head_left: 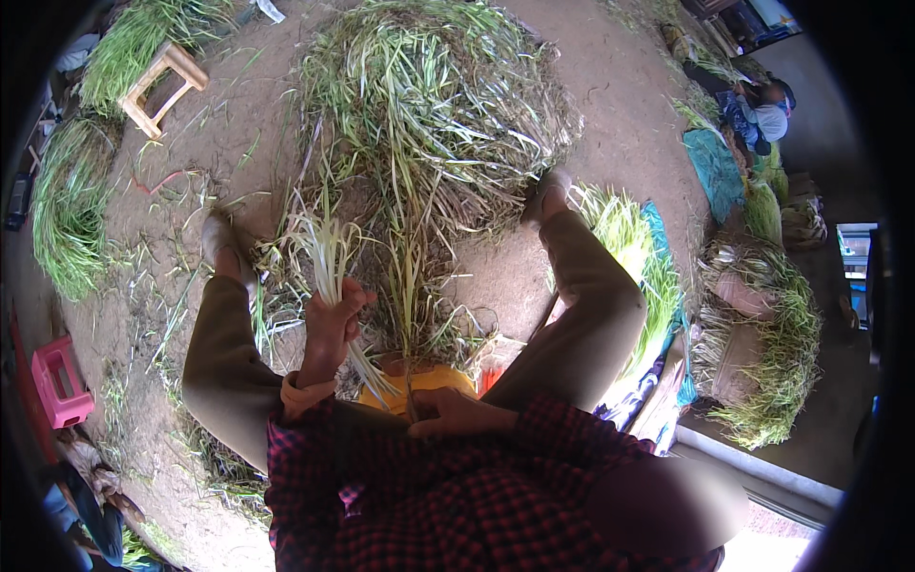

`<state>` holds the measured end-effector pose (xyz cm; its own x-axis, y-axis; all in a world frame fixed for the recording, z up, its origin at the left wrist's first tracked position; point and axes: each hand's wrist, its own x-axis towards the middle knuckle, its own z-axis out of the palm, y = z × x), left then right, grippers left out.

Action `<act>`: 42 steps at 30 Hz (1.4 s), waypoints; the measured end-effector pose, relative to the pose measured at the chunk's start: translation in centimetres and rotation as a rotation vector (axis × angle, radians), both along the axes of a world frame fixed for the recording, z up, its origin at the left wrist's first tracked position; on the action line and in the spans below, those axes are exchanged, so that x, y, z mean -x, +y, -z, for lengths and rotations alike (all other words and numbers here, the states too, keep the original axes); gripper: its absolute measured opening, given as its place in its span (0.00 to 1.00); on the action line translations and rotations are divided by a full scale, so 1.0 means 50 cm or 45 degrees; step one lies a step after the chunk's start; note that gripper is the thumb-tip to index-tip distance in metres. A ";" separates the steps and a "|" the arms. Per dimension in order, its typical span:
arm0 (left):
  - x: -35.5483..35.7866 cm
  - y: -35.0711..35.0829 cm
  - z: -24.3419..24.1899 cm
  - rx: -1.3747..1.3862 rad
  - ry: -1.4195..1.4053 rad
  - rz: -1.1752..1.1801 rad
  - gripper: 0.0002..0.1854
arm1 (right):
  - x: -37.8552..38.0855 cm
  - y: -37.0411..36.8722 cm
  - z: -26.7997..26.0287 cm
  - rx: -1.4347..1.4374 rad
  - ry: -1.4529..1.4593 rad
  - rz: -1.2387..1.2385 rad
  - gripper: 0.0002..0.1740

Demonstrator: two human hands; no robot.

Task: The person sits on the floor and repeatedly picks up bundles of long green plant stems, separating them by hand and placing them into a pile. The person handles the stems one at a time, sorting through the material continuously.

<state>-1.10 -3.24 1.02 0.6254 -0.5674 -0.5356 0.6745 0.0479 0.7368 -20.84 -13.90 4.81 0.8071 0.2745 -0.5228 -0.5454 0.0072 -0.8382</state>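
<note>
My left hand [331, 322] is closed around a bunch of pale, thin plant stalks [325, 247], which stick out above and below the fist. Close to my body, my right hand [457, 412] pinches the lower end of a long, yellowish green leafy stalk [407, 300]. That stalk stretches away from me toward a large heap of green and withered leaves [429, 107] on the earth floor. Beneath both hands sits a yellow object [454, 380], largely hidden by the right hand and the stalks; its kind is unclear.
Right of my leg, bright green stalks [615, 229] lie on a blue-green sheet [665, 247]. A wooden stool [129, 107] and a pink plastic stool [46, 382] stand left. More bundles [779, 343] lie far right, where another person [768, 118] sits. Leaf scraps litter the floor.
</note>
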 end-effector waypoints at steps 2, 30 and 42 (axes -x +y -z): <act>-0.003 0.003 0.006 0.000 0.004 0.030 0.08 | 0.001 0.004 -0.014 0.038 -0.138 -0.092 0.14; 0.023 -0.006 0.037 -0.574 -0.389 0.370 0.09 | -0.028 0.036 0.056 0.841 -0.589 -0.325 0.13; 0.023 -0.004 0.009 -0.297 0.017 0.237 0.14 | -0.060 -0.034 0.140 0.199 -0.054 -0.040 0.17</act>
<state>-2.27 -3.46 0.56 0.5141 -0.5324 -0.6725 0.6655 -0.2471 0.7043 -17.84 -15.58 -2.17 0.8214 0.2183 -0.5269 -0.5075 -0.1416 -0.8499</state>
